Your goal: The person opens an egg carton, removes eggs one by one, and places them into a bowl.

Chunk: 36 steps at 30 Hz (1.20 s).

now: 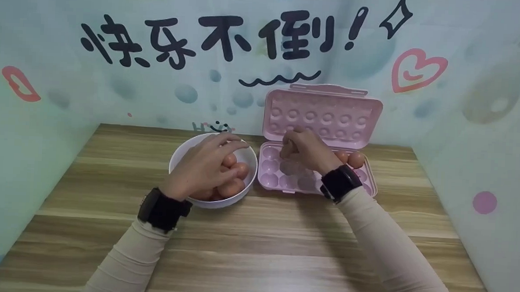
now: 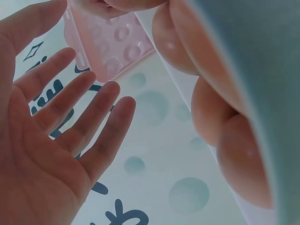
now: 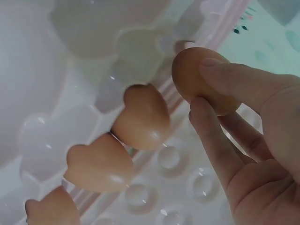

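Observation:
My right hand (image 1: 306, 150) pinches a brown egg (image 3: 190, 75) between thumb and fingers, over the back left part of a pink egg carton (image 1: 271, 180). Three more eggs (image 3: 101, 164) sit in a row of its cups in the right wrist view. From the head camera, only two of these eggs (image 1: 356, 160) show; the hand and wrist hide part of the row. Above a white bowl (image 1: 251, 156) hovers my left hand (image 1: 204, 163), palm down, its fingers loosely extended and holding nothing. Several brown eggs (image 1: 232, 188) lie in the bowl, partly covered by that hand.
The carton's lid (image 1: 322, 118) stands raised at the back, near a printed backdrop (image 1: 227, 96). Bowl and carton are side by side on a wood-grain table (image 1: 247, 246). Each wrist wears a black strapped device (image 1: 341, 183).

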{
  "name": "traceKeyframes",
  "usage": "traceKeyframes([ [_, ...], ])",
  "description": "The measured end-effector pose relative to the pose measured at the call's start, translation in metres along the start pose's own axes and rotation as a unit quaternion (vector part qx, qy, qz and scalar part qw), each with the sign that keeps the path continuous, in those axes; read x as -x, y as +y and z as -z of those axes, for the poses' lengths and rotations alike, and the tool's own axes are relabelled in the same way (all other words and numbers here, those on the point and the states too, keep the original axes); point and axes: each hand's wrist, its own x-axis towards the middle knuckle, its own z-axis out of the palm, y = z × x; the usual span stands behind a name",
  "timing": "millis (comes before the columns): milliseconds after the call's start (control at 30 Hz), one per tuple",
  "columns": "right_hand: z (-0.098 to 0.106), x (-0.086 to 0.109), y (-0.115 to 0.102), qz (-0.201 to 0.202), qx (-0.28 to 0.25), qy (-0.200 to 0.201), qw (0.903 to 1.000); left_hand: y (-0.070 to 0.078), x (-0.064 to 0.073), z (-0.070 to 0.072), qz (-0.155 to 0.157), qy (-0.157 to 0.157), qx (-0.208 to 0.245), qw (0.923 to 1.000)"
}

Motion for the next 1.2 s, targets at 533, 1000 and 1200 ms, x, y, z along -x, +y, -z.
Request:
traceKeyframes([
  [533, 0.04, 0.047, -0.037, -0.051, -0.045, 0.11, 0.9915, 0.013, -0.008, -0.006, -0.041, 0.048, 0.019, 0.9979],
  [1000, 0.051, 0.082, -0.075, -0.151, -0.143, 0.154, 0.966, 0.041, -0.022, -0.02, -0.059, 0.056, 0.063, 0.9947],
  [1200, 0.048, 0.082, -0.084, -0.146, -0.211, 0.153, 0.9545, 0.05, -0.025, -0.025, -0.071, 0.066, 0.047, 0.9942],
])
